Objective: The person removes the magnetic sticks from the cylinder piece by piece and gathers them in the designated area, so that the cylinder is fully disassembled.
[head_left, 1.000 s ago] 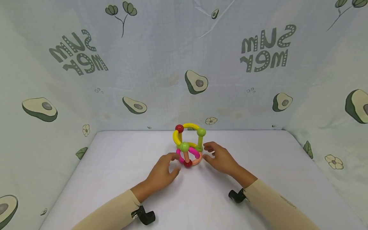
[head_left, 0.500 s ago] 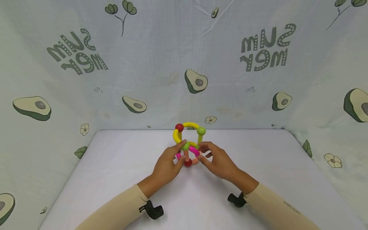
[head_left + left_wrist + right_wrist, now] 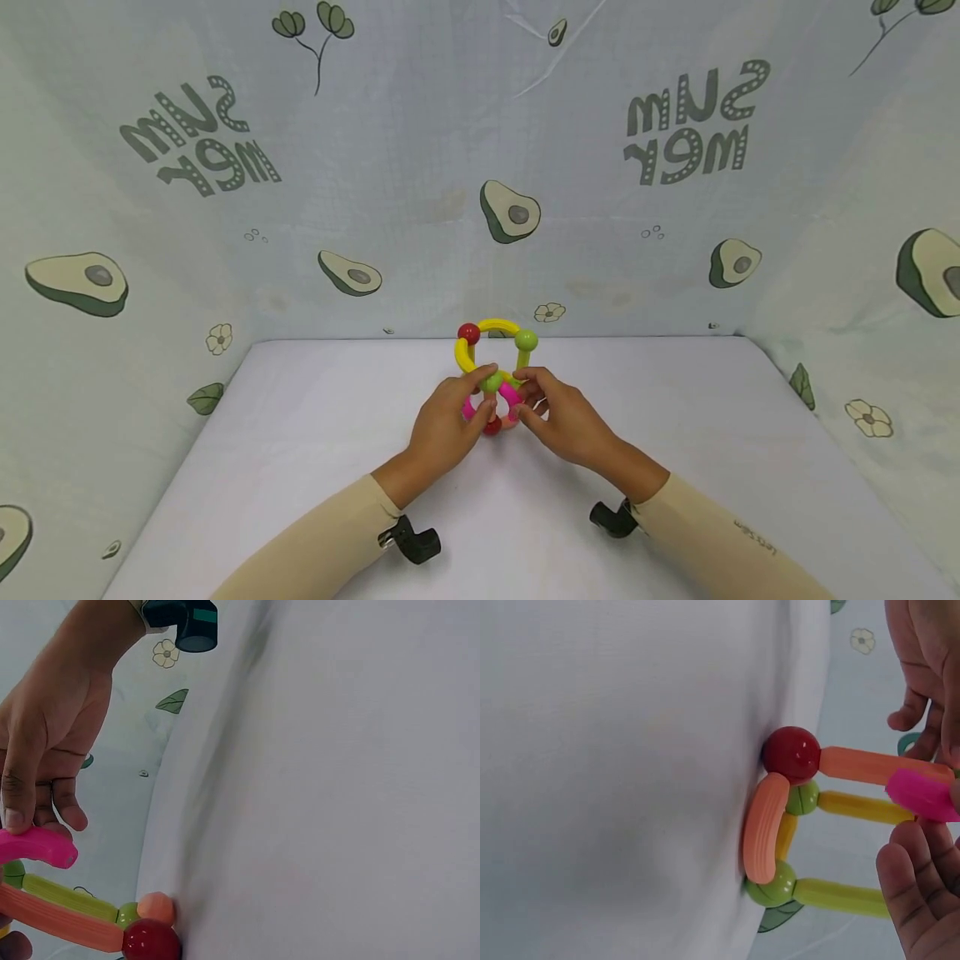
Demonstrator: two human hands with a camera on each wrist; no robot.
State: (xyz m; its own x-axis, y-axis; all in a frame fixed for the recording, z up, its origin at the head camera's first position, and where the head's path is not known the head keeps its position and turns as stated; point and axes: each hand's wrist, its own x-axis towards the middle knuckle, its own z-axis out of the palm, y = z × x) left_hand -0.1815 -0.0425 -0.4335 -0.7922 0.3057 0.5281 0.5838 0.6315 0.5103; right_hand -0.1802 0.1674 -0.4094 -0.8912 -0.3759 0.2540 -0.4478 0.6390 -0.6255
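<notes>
A frame of magnetic balls and rods point(image 3: 464, 353) stands at the middle back of the table, yellow arcs on top and coral rods below. My left hand point(image 3: 442, 421) grips its near corner, the index finger over a green ball point(image 3: 491, 382) and the thumb by the upright coral rod point(image 3: 874, 765). My right hand point(image 3: 564, 421) pinches a pink curved rod point(image 3: 922, 795). In the left wrist view, that rod's end point(image 3: 67, 856) juts free over the coral rod. A red ball point(image 3: 791, 754) sits at the base. The left hand partly hides the frame's near left side.
The white tabletop point(image 3: 337, 400) surrounds the toy. Behind it and on both sides hangs a pale cloth point(image 3: 420, 125) printed with avocados. A small black camera is strapped to each wrist.
My left hand has moved up and right onto the green ball and near rod. The right hand has closed in on the pink curved rod, which has turned more upright.
</notes>
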